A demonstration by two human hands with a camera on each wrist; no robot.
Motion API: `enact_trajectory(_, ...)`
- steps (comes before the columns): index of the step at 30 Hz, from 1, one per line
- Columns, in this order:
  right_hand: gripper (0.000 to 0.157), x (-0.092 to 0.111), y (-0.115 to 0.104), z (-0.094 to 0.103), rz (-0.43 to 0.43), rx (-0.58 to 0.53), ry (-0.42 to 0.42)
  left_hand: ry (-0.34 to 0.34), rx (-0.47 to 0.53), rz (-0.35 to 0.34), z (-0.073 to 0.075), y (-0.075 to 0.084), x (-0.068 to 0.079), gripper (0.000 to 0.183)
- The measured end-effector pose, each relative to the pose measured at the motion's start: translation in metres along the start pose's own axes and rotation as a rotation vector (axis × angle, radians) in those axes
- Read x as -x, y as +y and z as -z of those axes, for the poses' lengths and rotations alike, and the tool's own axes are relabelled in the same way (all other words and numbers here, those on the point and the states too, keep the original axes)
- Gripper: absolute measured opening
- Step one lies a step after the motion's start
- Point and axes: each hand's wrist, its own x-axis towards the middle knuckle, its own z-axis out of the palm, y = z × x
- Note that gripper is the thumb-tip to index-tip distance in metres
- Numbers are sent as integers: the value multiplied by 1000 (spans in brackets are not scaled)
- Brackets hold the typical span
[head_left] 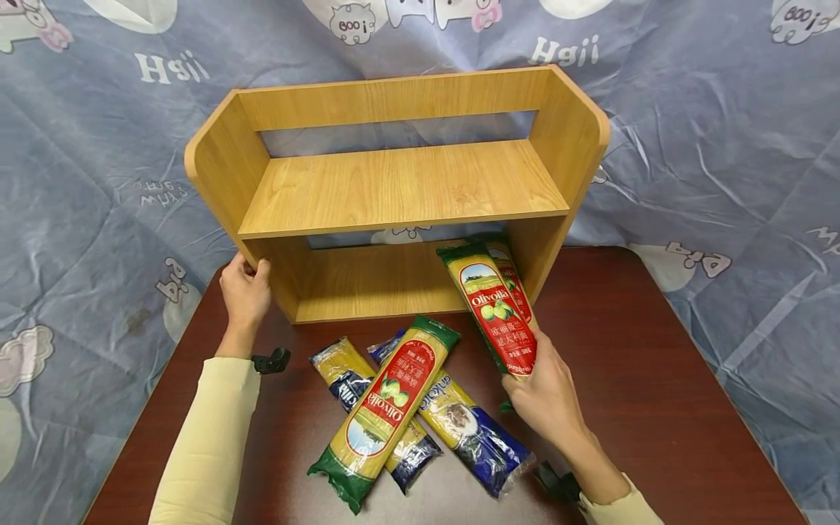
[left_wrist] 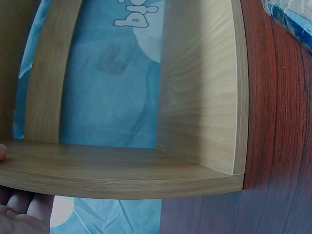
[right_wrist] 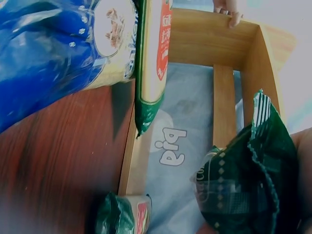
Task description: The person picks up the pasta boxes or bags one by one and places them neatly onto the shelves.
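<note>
My left hand (head_left: 246, 292) grips the left side panel of a two-tier wooden shelf (head_left: 407, 186); in the left wrist view the thumb and fingers lie on opposite faces of the board. The right hand (head_left: 547, 394) holds a red-labelled Olivoilà spaghetti pack (head_left: 492, 310) by its near end, tilted, with its far green end at the lower compartment's right side. Partly hidden behind it, a second red-labelled spaghetti pack (head_left: 518, 284) leans by the right panel. The held pack's green wrapper end (right_wrist: 234, 185) fills the lower right of the right wrist view.
On the dark red table (head_left: 630, 350), another green-ended Olivoilà pack (head_left: 390, 408) lies across a blue-and-yellow pasta pack (head_left: 462, 423) and a second blue-and-yellow pack (head_left: 348, 375). A patterned blue-grey cloth (head_left: 709, 146) hangs behind the shelf.
</note>
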Motion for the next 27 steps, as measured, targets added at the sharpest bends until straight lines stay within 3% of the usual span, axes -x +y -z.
enact_trajectory(27, 85, -54, -28, -34, -89, -130, -68, 16, -25, 9, -3, -1, 0, 21)
